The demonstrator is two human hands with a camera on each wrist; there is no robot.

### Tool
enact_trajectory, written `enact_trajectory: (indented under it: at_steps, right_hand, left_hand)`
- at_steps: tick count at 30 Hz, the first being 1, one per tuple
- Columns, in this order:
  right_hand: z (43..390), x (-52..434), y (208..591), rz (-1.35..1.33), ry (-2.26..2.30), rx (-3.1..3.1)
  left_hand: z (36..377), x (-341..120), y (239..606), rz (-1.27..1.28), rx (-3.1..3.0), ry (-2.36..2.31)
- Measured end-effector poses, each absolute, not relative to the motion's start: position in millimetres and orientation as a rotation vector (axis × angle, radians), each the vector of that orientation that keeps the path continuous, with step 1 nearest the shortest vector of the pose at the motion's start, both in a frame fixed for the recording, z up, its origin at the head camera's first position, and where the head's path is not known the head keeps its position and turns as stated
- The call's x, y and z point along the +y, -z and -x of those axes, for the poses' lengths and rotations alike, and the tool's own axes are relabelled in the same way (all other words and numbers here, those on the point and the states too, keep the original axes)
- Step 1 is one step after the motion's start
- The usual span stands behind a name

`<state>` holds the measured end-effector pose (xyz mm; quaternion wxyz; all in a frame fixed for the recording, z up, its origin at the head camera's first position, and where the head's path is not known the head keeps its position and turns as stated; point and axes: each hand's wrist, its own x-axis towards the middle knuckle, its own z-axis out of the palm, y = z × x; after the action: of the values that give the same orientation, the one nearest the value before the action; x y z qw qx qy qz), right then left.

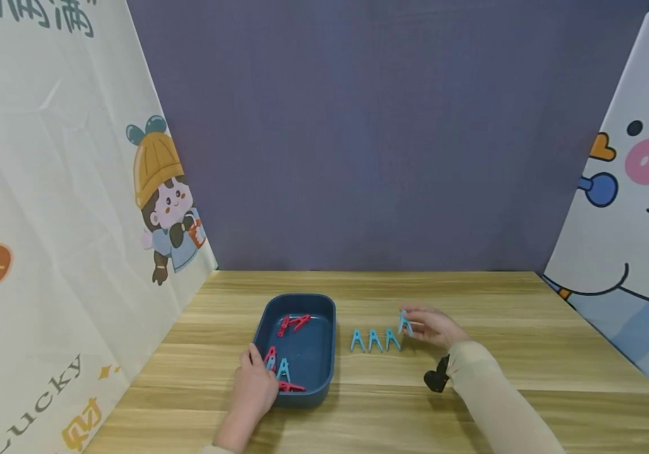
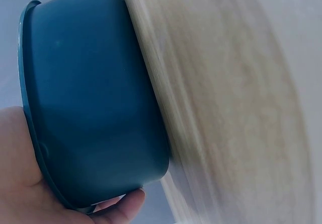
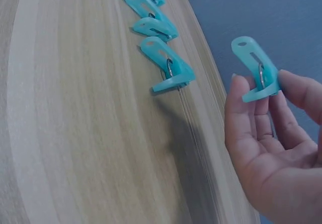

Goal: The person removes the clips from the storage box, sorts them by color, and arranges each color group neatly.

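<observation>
Between the thumb and fingers of my right hand [image 1: 431, 326] is a light blue clothespin [image 3: 255, 68], lifted above the table. To its left on the wood, three light blue clothespins [image 1: 375, 340] stand in a row. My left hand [image 1: 254, 383] grips the near left side of a dark blue plastic bin [image 1: 329, 353], its fingers over the rim. Inside the bin lie several red clothespins [image 1: 300, 322] and a couple of light blue clothespins [image 1: 283, 369]. In the left wrist view, the bin's outer wall hides its contents.
The wood-grain table [image 1: 506, 315] runs back to a dark grey-blue panel [image 1: 381, 139]. Printed cloths with cartoon figures hang at the left [image 1: 63, 189] and right. A black heart-shaped item [image 1: 436, 377] is by the right wrist.
</observation>
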<state>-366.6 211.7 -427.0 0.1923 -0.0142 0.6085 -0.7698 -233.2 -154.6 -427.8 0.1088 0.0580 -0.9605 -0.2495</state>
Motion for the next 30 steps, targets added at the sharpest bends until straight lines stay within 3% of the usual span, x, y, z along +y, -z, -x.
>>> enact_trajectory:
  at_steps: [30]
  right_hand:
    - [367.8,215.2,436.2,-0.02,2.077,1.865]
  left_hand:
    - [233.7,-154.3,427.8,-0.18,-2.824,0.759]
